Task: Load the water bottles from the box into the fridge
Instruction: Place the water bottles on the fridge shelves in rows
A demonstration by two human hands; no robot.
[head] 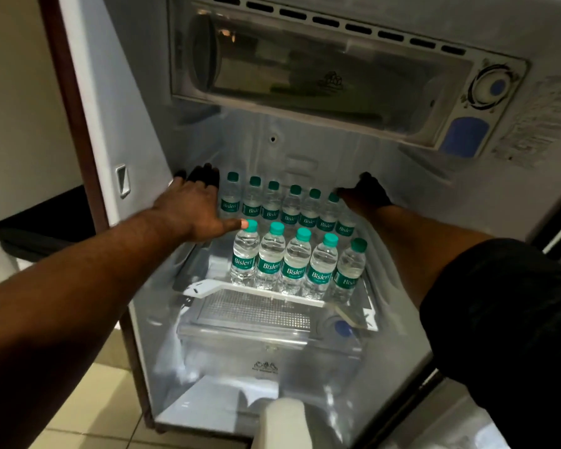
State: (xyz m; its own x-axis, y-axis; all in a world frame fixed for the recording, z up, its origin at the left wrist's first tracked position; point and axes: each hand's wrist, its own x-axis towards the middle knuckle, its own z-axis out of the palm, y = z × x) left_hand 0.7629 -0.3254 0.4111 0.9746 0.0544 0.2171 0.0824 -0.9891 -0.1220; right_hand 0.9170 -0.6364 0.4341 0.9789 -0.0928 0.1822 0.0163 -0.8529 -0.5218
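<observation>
**A:** Largest first. What holds what?

**B:** The fridge (117, 92) stands open. It has 1 clear shelf (259, 293) at mid height, with a drawer (256, 340) under it. Every bottle in view stands upright on that shelf, long axis vertical and cap up. The box is not in view.

**A:** Rows?

**B:** 2. The back row (290, 207) runs left to right against the rear wall and shows at least 6 caps. The front row (297, 265) of 5 stands just ahead of it, near the shelf lip.

**A:** Hands?

**B:** Both reach deep inside and bracket the back row. The left hand (191, 205) is at the row's left end, fingers spread and straight, gripping nothing. Its thumb (235, 225) reaches the cap of the leftmost front bottle (245, 257). The right hand (366, 192) is at the right end, in shadow, so I cannot tell whether it is spread or curled.

**A:** What does the next move turn on?

**B:** My read is that the bottles lie between the 2 hands, so any squaring-up would push inward along the row's left-right line. The left hand is nearer the front row. Bare shelf shows left of that row, which looks like the likely next slot.
</observation>
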